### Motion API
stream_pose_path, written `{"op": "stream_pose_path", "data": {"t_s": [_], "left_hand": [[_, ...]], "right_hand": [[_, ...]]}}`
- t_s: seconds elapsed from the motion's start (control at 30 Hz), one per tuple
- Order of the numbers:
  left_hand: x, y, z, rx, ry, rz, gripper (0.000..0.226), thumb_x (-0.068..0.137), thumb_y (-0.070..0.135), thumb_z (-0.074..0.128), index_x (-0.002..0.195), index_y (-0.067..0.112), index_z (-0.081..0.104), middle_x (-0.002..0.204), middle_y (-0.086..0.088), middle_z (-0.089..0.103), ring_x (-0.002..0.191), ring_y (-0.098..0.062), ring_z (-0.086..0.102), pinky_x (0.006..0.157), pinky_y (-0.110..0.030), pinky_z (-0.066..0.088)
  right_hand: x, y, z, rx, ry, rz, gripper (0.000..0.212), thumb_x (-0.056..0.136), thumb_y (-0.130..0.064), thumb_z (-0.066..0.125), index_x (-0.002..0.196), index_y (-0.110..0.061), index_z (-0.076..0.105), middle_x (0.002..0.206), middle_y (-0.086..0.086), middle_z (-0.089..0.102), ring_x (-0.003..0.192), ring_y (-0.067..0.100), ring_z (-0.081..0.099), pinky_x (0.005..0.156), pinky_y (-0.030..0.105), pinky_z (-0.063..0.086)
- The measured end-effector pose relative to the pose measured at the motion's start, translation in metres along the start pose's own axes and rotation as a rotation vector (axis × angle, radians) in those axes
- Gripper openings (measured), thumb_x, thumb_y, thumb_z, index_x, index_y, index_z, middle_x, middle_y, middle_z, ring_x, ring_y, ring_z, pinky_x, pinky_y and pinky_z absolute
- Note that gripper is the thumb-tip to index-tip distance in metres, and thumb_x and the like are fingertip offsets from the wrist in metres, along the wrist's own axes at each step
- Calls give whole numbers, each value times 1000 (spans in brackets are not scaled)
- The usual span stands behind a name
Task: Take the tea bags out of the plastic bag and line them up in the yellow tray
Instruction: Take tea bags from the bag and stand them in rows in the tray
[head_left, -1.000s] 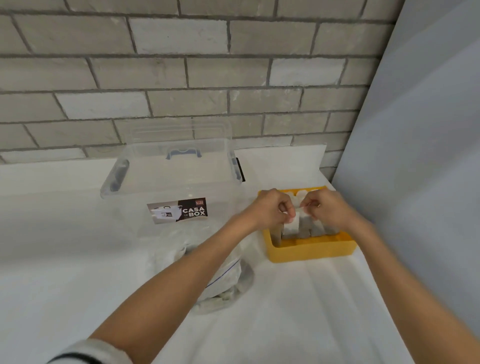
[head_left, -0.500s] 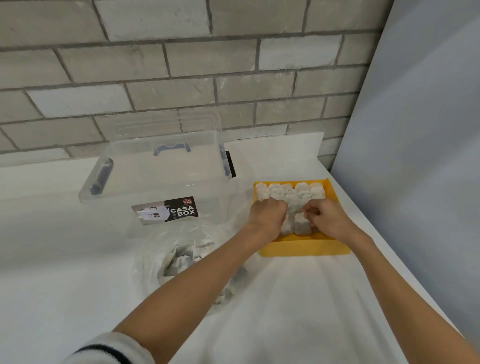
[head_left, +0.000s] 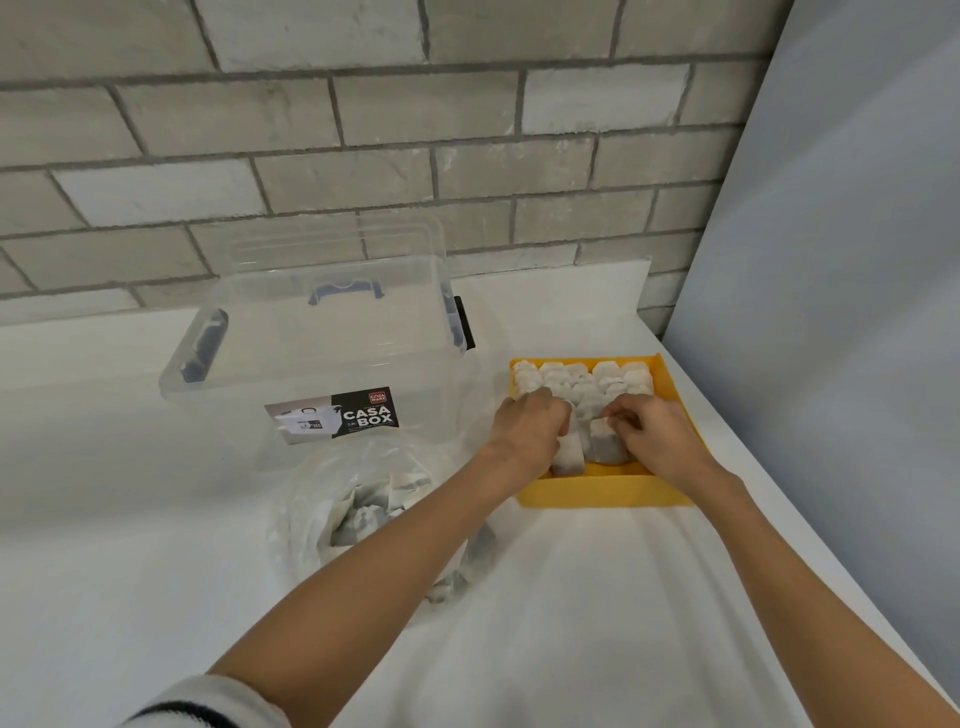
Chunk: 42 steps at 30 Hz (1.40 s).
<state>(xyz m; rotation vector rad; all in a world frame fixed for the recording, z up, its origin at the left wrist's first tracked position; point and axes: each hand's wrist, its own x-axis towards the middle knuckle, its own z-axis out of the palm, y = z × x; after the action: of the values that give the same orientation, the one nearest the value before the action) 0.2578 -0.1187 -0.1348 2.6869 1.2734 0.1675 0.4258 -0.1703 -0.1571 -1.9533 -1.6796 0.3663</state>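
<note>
The yellow tray (head_left: 602, 493) sits on the white table at the right, with rows of white tea bags (head_left: 576, 376) packed along its far side. Both hands are inside the tray. My left hand (head_left: 527, 423) has curled fingers on a tea bag (head_left: 567, 453) at the front of the rows. My right hand (head_left: 652, 428) pinches the top of another tea bag (head_left: 605, 441) standing beside it. The clear plastic bag (head_left: 358, 509) lies open left of the tray, under my left forearm, with several tea bags inside.
A clear plastic storage box (head_left: 311, 353) labelled CASA BOX stands behind the bag, its lid leaning on the brick wall. A grey panel (head_left: 831, 312) closes the right side along the table's edge. White table surface (head_left: 130, 519) extends to the left and front.
Both hands came down from above the tray into it, setting the tea bags they hold at the front of the rows. The view tilted downward.
</note>
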Motion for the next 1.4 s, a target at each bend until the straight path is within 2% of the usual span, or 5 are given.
{"op": "stream_pose_path", "data": {"t_s": [0.53,0.7,0.93,1.2,1.4], "left_hand": [[-10,-17,-4,-510,17,-416,55,89,6,50,138,5,24,124,-20,47,108,-34,53,70,-32,41],[-12,-17,-2,-574,12,-444,63,88,8,53,142,7,22,126,-22,45,110,-38,53,84,-45,54],[-18,-17,-9,-437,-11,-399,60,91,17,55,142,8,26,130,-18,42,117,-35,48,89,-36,43],[-59,-20,-62,-422,141,-186,24,86,30,63,109,23,63,109,1,58,97,-20,56,87,-38,49],[-119,-72,-90,-544,159,-258,11,83,31,69,91,24,69,78,11,65,69,-2,56,64,-15,43]], "right_hand": [[10,-8,-15,60,-160,90,20,91,-7,53,96,-15,71,90,-1,64,76,13,58,69,22,47],[10,-12,-5,-2,-172,73,17,89,-6,56,97,-8,70,84,0,61,79,17,56,72,24,42],[10,-15,-6,-54,-120,90,21,88,-3,52,98,-12,68,88,9,67,79,24,64,74,33,55],[0,-75,-31,-47,-21,-119,21,90,-7,53,100,-13,70,92,-2,67,74,11,55,70,20,43],[-26,-152,-9,192,-194,-291,19,88,-10,58,96,-21,71,83,-6,67,64,0,59,65,8,42]]}}
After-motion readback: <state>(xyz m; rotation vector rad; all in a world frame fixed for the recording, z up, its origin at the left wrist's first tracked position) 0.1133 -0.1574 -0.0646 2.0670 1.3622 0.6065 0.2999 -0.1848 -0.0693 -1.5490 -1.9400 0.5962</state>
